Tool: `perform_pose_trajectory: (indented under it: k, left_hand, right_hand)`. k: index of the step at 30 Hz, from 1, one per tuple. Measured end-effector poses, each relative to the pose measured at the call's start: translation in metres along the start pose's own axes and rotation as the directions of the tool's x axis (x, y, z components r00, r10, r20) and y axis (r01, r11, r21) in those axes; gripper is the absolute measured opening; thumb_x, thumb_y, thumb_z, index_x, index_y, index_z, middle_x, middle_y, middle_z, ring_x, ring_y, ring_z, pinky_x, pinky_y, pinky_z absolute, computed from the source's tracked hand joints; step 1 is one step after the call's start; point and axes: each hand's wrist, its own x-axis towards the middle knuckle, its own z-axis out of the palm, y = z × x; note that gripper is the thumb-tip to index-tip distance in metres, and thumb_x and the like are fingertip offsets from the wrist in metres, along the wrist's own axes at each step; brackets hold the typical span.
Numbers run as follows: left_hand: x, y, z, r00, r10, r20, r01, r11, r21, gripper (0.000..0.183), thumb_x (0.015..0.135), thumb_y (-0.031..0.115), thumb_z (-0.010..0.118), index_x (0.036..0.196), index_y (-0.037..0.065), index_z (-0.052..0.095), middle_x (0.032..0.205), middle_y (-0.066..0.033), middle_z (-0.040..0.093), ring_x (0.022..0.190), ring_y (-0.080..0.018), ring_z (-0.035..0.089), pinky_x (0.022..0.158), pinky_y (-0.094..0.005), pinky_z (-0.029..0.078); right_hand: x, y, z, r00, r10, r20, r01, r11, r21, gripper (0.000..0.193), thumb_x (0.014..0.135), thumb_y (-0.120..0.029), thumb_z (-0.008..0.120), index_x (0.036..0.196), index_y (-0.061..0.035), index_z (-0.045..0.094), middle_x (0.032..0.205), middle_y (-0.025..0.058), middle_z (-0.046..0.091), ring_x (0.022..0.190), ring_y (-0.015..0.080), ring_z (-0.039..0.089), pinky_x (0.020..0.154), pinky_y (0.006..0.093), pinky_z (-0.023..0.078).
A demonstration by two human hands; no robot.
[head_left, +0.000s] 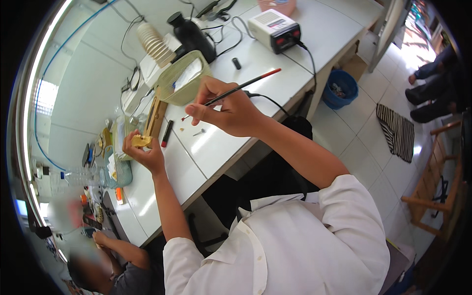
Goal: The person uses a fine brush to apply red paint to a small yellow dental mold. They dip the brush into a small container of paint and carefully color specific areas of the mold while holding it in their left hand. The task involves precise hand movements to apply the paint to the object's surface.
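Gripping yellow piece (pixel 141 141) in left hand (pixel 150 157), over white table (pixel 195 164); pinching slim brush (pixel 255 82) in right hand (pixel 231 112), clear of piece; apparently at brushing stage, calling next for steady, fine aim

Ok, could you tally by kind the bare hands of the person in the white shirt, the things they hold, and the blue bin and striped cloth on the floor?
Hands: 2 (left hand, right hand)
Brushes: 1 (thin brush, right hand)
Yellow pieces: 1 (yellow piece, left hand)
Bins: 1 (blue bin)
Cloths: 1 (striped cloth)
Total: 6
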Motion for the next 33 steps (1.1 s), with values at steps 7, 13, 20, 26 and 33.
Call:
perform_pose_trajectory:
  k: [7, 13, 20, 26, 33]
  left_hand:
    - [-0.007, -0.002, -0.010, 0.978, 0.195, 0.079, -0.210, 0.905, 0.370, 0.059, 0.072, -0.009, 0.063, 0.128, 0.002, 0.047, 0.123, -0.0154, 0.044, 0.113, -0.0310, 0.052, 0.100, -0.0422, 0.049]
    - [-0.010, 0.000, -0.007, 0.990, 0.132, 0.056, -0.142, 0.946, 0.290, 0.058, 0.067, -0.005, 0.064, 0.123, 0.003, 0.051, 0.119, -0.0147, 0.050, 0.119, -0.0340, 0.047, 0.105, -0.0470, 0.039]
    - [-0.011, -0.024, -0.016, 0.990, 0.138, 0.004, -0.136, 0.969, 0.208, 0.062, 0.068, -0.005, 0.064, 0.128, 0.003, 0.051, 0.122, -0.0153, 0.052, 0.117, -0.0340, 0.050, 0.106, -0.0472, 0.037]
    - [-0.019, -0.045, -0.001, 0.997, 0.070, -0.020, -0.066, 0.986, 0.151, 0.066, 0.070, -0.011, 0.062, 0.133, 0.003, 0.049, 0.135, -0.0155, 0.050, 0.131, -0.0341, 0.046, 0.115, -0.0481, 0.032]
    - [0.004, 0.005, -0.009, 0.975, -0.161, 0.156, 0.191, 0.960, -0.204, 0.082, 0.070, -0.014, 0.047, 0.149, 0.002, 0.033, 0.152, -0.0194, 0.040, 0.145, -0.0325, 0.034, 0.121, -0.0452, 0.022]
  right_hand:
    - [-0.018, -0.019, -0.017, 0.992, -0.107, -0.063, 0.115, 0.984, 0.134, 0.032, 0.096, -0.026, 0.071, 0.089, -0.0051, 0.047, 0.075, 0.0046, 0.064, 0.070, 0.0085, 0.066, 0.060, 0.0242, 0.052]
    - [-0.026, -0.025, -0.032, 0.991, -0.055, -0.123, 0.069, 0.992, 0.110, 0.031, 0.096, -0.027, 0.070, 0.089, -0.0066, 0.048, 0.074, 0.0030, 0.062, 0.068, 0.0080, 0.064, 0.060, 0.0237, 0.052]
    - [-0.025, 0.007, -0.031, 0.980, -0.020, -0.196, 0.047, 0.990, 0.136, 0.030, 0.096, -0.026, 0.071, 0.088, -0.0051, 0.052, 0.076, 0.0024, 0.062, 0.067, 0.0080, 0.063, 0.062, 0.0238, 0.054]
    - [-0.052, 0.018, -0.031, 0.988, 0.045, -0.149, -0.047, 0.999, -0.008, 0.033, 0.098, -0.033, 0.067, 0.089, -0.0059, 0.052, 0.075, 0.0002, 0.061, 0.066, 0.0066, 0.060, 0.057, 0.0244, 0.049]
    - [-0.040, 0.011, -0.010, 0.997, 0.071, -0.019, -0.073, 0.992, -0.105, 0.034, 0.099, -0.034, 0.066, 0.088, -0.0057, 0.051, 0.072, -0.0007, 0.057, 0.063, 0.0069, 0.055, 0.058, 0.0247, 0.044]
